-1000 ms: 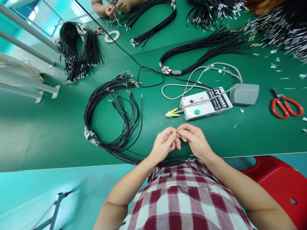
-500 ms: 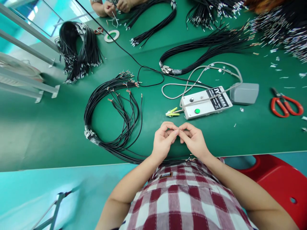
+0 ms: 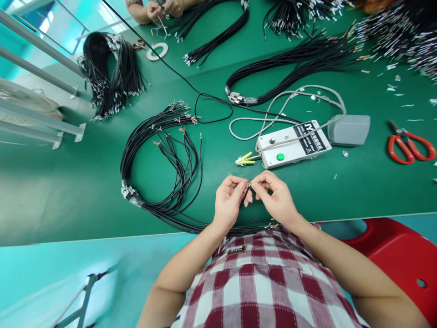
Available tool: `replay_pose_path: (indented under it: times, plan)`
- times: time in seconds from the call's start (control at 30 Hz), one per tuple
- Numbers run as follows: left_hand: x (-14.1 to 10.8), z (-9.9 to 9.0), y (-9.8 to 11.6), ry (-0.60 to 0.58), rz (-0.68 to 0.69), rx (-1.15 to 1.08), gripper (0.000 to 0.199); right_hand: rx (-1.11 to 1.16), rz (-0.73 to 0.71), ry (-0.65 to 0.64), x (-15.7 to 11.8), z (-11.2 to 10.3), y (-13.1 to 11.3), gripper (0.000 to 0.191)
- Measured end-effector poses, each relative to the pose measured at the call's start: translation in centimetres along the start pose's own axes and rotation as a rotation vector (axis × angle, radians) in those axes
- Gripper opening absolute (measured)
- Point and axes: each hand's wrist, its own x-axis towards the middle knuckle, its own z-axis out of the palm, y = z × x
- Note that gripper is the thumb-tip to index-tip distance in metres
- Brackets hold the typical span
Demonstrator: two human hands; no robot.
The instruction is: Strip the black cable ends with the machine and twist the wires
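Between my hands, close to the table's front edge, is the end of a black cable (image 3: 245, 195). My left hand (image 3: 229, 200) pinches it between thumb and forefinger just below its thin wire tip. With thumb and forefinger closed, my right hand (image 3: 275, 197) grips the fine wires at that tip. To the left, a bundle of black cables (image 3: 127, 157) curves round with copper ends bared, and its lower strands run beneath my wrists. Just beyond my fingers lies a white control box (image 3: 290, 152) with a green button and a yellow-green clip (image 3: 245, 159) at its left end.
A grey block (image 3: 350, 130) adjoins the box, with red-handled scissors (image 3: 409, 146) farther right. More cable bundles (image 3: 235, 82) lie behind, beside a tape roll (image 3: 157, 51). Another person's hands (image 3: 164, 10) work at the far edge. A red stool (image 3: 392, 259) stands right of me.
My fingertips have drawn slightly apart, so the cable end and its wires now show between them. My left hand has shifted a little left. The camera view has moved slightly.
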Motion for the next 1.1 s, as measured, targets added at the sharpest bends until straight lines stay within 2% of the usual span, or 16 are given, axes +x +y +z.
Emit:
replay_pose_path:
  times: [0.3,0.47,0.57,0.73,0.9,1.1]
  plan:
    - [-0.06,-0.16,0.56,-0.017,-0.026,-0.061,0.026,0.021,0.015,-0.006,0.14,0.02,0.03,0.013]
    - [-0.01,-0.06,0.35,-0.067,-0.035,0.082,0.029,-0.025,0.001,-0.007,-0.07,-0.01,-0.18,0.014]
    - [0.01,0.07,-0.04,-0.031,-0.003,0.092,0.023,-0.079,-0.006,0.010,-0.15,-0.03,-0.20,0.014]
    - [-0.10,0.08,-0.30,0.029,0.010,0.029,0.024,-0.113,-0.038,0.022,-0.22,0.06,-0.23,0.014]
    - [-0.29,0.23,-0.16,0.054,0.034,-0.007,0.023,-0.077,-0.059,0.019,-0.14,0.22,-0.40,0.013]
    - [-0.56,0.42,-0.05,0.074,0.035,-0.017,0.025,0.004,-0.016,0.003,-0.16,0.35,-0.48,0.017]
